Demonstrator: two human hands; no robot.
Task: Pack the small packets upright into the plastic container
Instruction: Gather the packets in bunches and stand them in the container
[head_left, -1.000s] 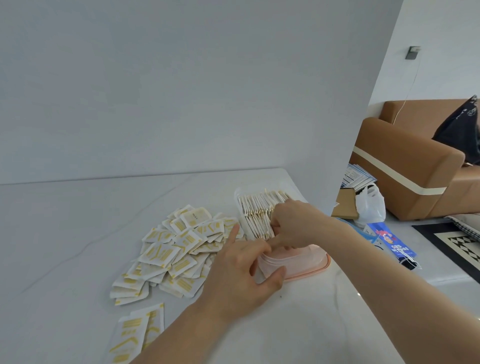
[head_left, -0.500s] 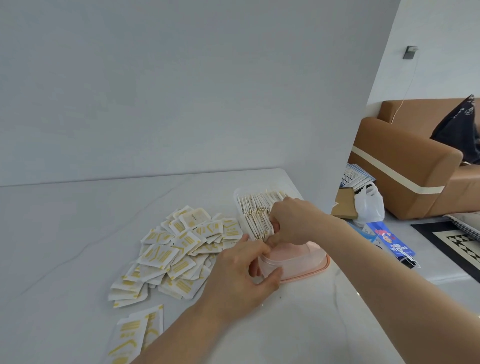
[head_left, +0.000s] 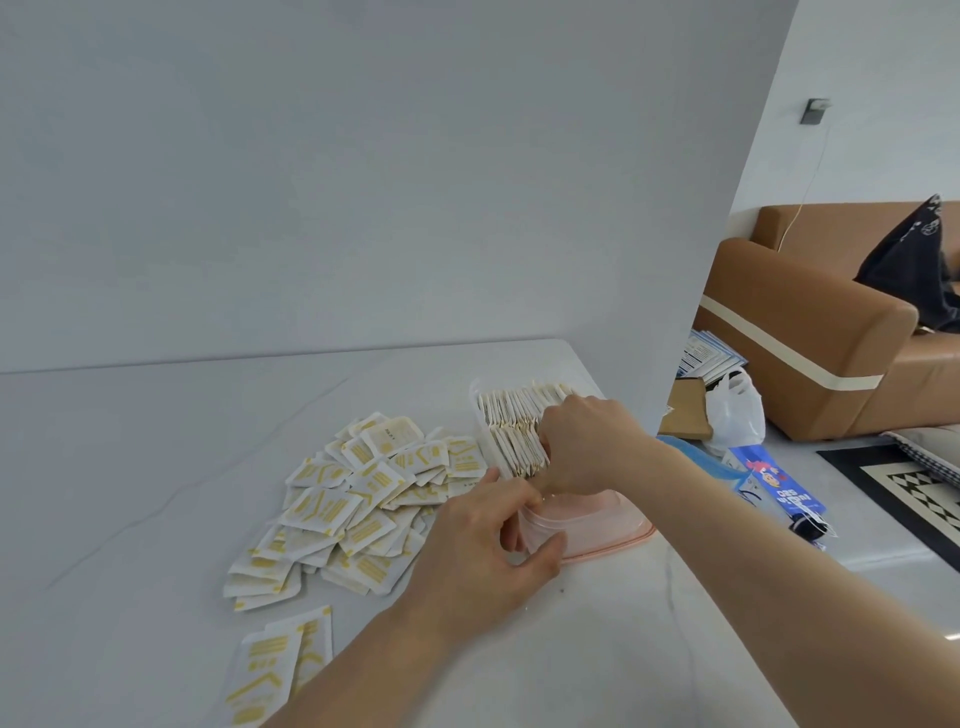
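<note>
Inside the plastic container (head_left: 587, 530) packets (head_left: 514, 426) stand upright, right hand (head_left: 582, 447) grip pinching them, left hand (head_left: 483, 551) grip pinching its near wall.

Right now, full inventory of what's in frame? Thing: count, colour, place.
Plastic container: one, clear-pink, table's right side.
Upright packets: many, white-yellow, standing in the container.
Loose packets: many, white-yellow, heaped left of the container.
Table: one, white.
Sofa: one, brown, far right.
Plastic bag: one, white, on the floor.
Left hand: grips the container's near end.
Right hand: on the upright packets.
</note>
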